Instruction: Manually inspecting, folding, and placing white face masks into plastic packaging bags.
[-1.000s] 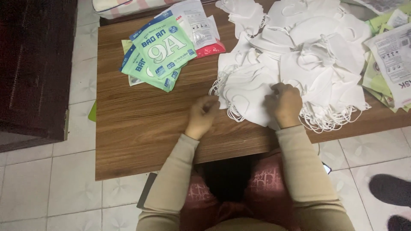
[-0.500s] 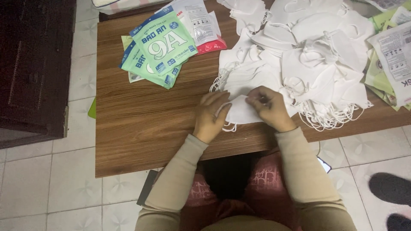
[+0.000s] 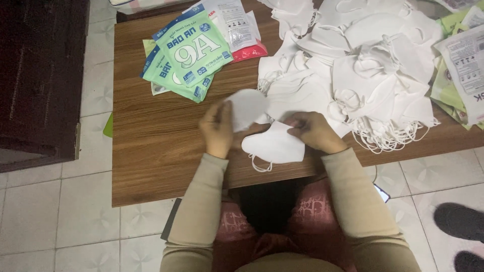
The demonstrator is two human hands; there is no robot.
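Note:
My left hand (image 3: 218, 129) holds up a white face mask (image 3: 248, 107) by its edge, just above the wooden table (image 3: 151, 146). My right hand (image 3: 313, 132) grips a second white mask (image 3: 275, 146) that lies flat near the table's front edge, its ear loop hanging toward me. Both hands are close together in front of a big heap of white masks (image 3: 363, 75) spread over the table's right half.
Green and white printed mask packets (image 3: 186, 55) lie stacked at the table's far left, with more packets (image 3: 461, 70) at the right edge. A dark cabinet (image 3: 40, 75) stands to the left on the tiled floor. Dark shoes (image 3: 461, 224) show at the lower right.
Both hands pulled back from the heap toward me. The left hand lifted one mask up, and the right drew another mask to the table's front edge.

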